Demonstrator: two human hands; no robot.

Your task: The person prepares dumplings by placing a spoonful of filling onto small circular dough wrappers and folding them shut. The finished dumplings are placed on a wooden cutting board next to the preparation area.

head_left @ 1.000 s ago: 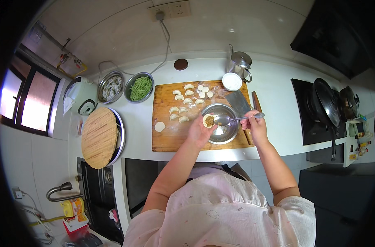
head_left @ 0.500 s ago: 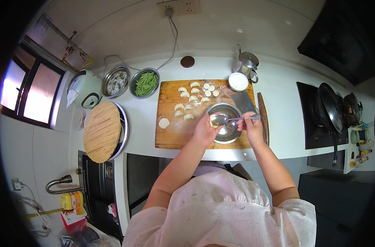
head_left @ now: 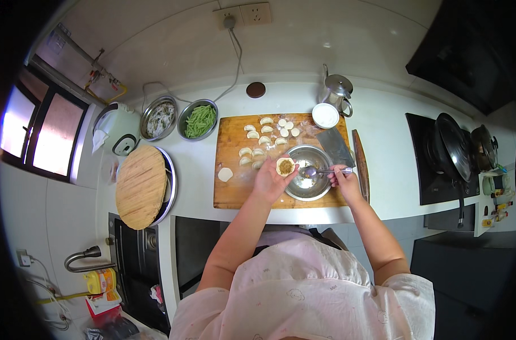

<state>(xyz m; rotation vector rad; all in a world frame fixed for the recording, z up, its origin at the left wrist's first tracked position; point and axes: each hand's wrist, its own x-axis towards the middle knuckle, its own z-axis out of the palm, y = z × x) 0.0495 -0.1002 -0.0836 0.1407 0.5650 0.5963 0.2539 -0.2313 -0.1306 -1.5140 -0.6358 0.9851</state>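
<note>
My left hand (head_left: 271, 182) cups a round dumpling wrapper (head_left: 285, 166) with brown filling heaped in its middle. Pinched by its handle, a metal spoon (head_left: 310, 171) is in my right hand (head_left: 345, 180), its bowl over the steel mixing bowl (head_left: 308, 196). Bits of filling cling inside that bowl, which stands on the wooden cutting board (head_left: 229, 195). Folded dumplings (head_left: 252, 135) lie in rows on the board's left half. Several small dough pieces (head_left: 289, 124) sit right of them. One flat wrapper (head_left: 225, 174) lies near the left edge. A cleaver (head_left: 335, 146) rests behind the bowl.
A rolling pin (head_left: 361, 167) lies along the board's right edge. Behind are a bowl of white flour (head_left: 326, 115) and a steel pot (head_left: 338, 85). Green beans (head_left: 200, 120) fill a bowl at back left; a round wooden lid (head_left: 140, 187) stands nearer. A stove (head_left: 428, 164) is at right.
The spoon has come away from the wrapper and dropped over the mixing bowl, leaving the filling uncovered. My left hand has shifted left with the wrapper.
</note>
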